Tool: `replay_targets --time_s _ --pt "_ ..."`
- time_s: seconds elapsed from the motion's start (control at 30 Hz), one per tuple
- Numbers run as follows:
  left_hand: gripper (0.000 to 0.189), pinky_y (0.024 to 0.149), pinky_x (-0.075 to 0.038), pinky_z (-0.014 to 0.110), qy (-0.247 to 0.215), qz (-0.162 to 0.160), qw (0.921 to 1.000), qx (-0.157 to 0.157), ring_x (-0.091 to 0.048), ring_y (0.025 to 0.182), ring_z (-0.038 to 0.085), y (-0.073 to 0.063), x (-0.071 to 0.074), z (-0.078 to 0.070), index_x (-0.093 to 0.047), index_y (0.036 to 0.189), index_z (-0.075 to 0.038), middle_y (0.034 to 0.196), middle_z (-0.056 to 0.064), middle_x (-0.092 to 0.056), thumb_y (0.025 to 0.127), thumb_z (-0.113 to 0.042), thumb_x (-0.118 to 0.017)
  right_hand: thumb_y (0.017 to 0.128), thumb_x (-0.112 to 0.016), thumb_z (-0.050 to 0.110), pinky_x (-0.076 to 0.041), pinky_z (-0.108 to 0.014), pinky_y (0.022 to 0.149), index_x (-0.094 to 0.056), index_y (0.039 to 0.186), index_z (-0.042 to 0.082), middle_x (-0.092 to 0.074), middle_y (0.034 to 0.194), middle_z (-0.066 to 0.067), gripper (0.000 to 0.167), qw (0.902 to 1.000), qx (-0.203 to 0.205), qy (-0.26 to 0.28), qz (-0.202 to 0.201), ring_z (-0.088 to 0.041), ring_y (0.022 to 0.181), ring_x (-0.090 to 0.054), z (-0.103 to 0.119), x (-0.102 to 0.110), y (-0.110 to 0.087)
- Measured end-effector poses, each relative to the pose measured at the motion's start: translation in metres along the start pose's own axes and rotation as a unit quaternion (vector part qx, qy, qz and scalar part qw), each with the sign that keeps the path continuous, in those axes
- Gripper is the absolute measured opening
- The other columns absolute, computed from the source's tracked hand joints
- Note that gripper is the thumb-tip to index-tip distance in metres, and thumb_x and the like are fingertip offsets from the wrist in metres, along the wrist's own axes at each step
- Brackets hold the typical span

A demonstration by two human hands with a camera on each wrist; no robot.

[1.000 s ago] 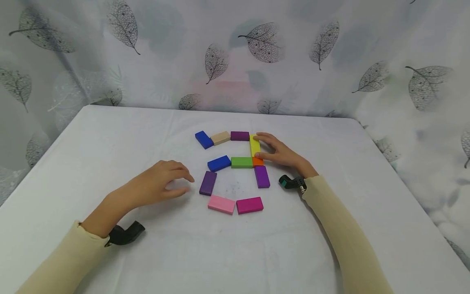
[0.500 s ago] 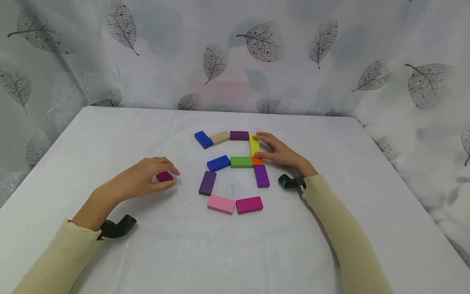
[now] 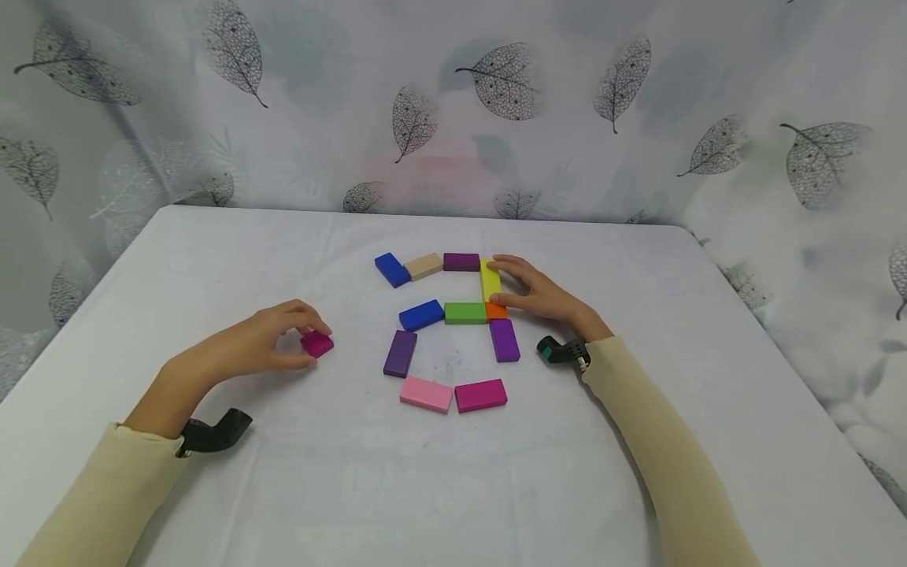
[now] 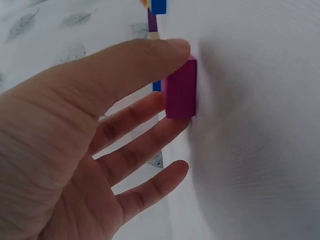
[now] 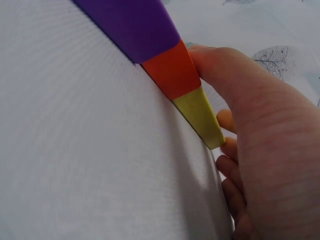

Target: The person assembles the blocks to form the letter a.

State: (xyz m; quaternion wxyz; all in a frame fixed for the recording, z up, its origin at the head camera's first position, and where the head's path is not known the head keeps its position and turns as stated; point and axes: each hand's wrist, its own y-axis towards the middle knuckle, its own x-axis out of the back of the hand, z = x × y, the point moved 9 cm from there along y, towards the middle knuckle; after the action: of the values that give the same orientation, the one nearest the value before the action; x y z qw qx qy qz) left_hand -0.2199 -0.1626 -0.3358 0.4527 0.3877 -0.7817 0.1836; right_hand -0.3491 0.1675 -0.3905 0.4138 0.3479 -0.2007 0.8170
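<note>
My left hand (image 3: 265, 339) is low over the left part of the table, pinching a magenta block (image 3: 316, 344) between thumb and fingertips. In the left wrist view the thumb lies across one end of that block (image 4: 181, 92), and the little finger stands free of it. At the right, my right hand (image 3: 534, 290) rests against the yellow block (image 3: 490, 282), fingertips at its far end and thumb near its near end. In the right wrist view the thumb tip is partly hidden behind the orange block (image 5: 172, 70), which abuts the yellow one.
Joined to this column are a maroon block (image 3: 461, 262), a tan block (image 3: 425, 266), a blue block (image 3: 392, 269), a green block (image 3: 465, 313) and a second blue block (image 3: 421, 315). Below lie violet (image 3: 505, 340), dark purple (image 3: 401, 353), pink (image 3: 426, 394) and magenta blocks (image 3: 480, 395).
My left hand has drawn back to the left, away from the dark purple block. A magenta block, first hidden under it, now shows in its fingers. My right hand stays put.
</note>
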Motion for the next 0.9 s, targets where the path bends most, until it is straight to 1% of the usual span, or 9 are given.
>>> replay_targets --time_s 0.1,0.23,0.33,0.43,0.67,0.9 --pt "0.032 0.084 -0.054 0.039 -0.001 -0.001 0.9999 0.013 -0.058 0.097 0.019 0.0004 -0.0027 0.0037 -0.069 0.109 -0.006 0.109 0.005 -0.061 0.079 -0.004 -0.079 0.093 -0.066 0.031 -0.011 -0.058 0.117 -0.037 0.151 0.017 -0.017 0.162 -0.006 0.067 1.0 0.0 0.005 -0.001 -0.028 0.149 -0.011 0.0002 0.0 -0.0001" --pt "0.032 0.081 -0.053 0.039 0.005 -0.002 0.9996 0.029 -0.059 0.096 0.021 0.0004 -0.0037 0.0055 -0.068 0.11 -0.005 0.108 0.006 -0.062 0.079 -0.006 -0.079 0.093 -0.066 0.031 -0.011 -0.058 0.117 -0.037 0.151 0.017 -0.017 0.162 -0.006 0.067 1.0 0.0 0.004 -0.001 -0.028 0.149 -0.011 -0.0006 -0.0002 0.0002" --pt "0.033 0.08 -0.054 0.039 0.011 -0.005 0.9993 0.034 -0.06 0.095 0.022 0.0005 -0.0039 0.006 -0.068 0.11 -0.005 0.107 0.006 -0.063 0.08 -0.008 -0.079 0.093 -0.066 0.031 -0.011 -0.058 0.117 -0.036 0.151 0.017 -0.017 0.162 -0.006 0.067 1.0 -0.001 -0.001 -0.001 -0.028 0.149 -0.011 -0.0008 -0.0006 0.0002" --pt "0.034 0.082 -0.054 0.039 0.011 -0.003 0.9991 0.04 -0.059 0.097 0.021 0.0013 -0.0053 0.0074 -0.068 0.112 -0.007 0.108 0.005 -0.062 0.08 -0.011 -0.079 0.093 -0.066 0.032 -0.011 -0.058 0.117 -0.036 0.151 0.018 -0.017 0.162 -0.006 0.067 1.0 -0.001 -0.003 -0.001 -0.028 0.15 -0.011 -0.0003 -0.0003 0.0" --pt "0.035 0.086 -0.054 0.043 0.013 0.0 0.9994 0.034 -0.059 0.099 0.022 0.0048 -0.0068 0.0025 -0.067 0.114 -0.008 0.111 0.005 -0.062 0.082 -0.016 -0.079 0.092 -0.066 0.033 -0.011 -0.058 0.117 -0.036 0.151 0.018 -0.017 0.162 -0.006 0.068 1.0 0.002 0.0 -0.004 -0.028 0.149 -0.011 0.0005 0.001 0.0002" --pt "0.037 0.088 -0.054 0.044 0.022 0.008 0.9988 0.043 -0.059 0.102 0.022 0.0085 -0.0099 -0.0015 -0.068 0.115 -0.008 0.113 0.007 -0.061 0.081 -0.015 -0.08 0.092 -0.066 0.033 -0.011 -0.058 0.117 -0.036 0.151 0.018 -0.017 0.162 -0.006 0.068 1.0 0.004 -0.005 -0.004 -0.028 0.149 -0.011 -0.0015 0.0006 0.0017"
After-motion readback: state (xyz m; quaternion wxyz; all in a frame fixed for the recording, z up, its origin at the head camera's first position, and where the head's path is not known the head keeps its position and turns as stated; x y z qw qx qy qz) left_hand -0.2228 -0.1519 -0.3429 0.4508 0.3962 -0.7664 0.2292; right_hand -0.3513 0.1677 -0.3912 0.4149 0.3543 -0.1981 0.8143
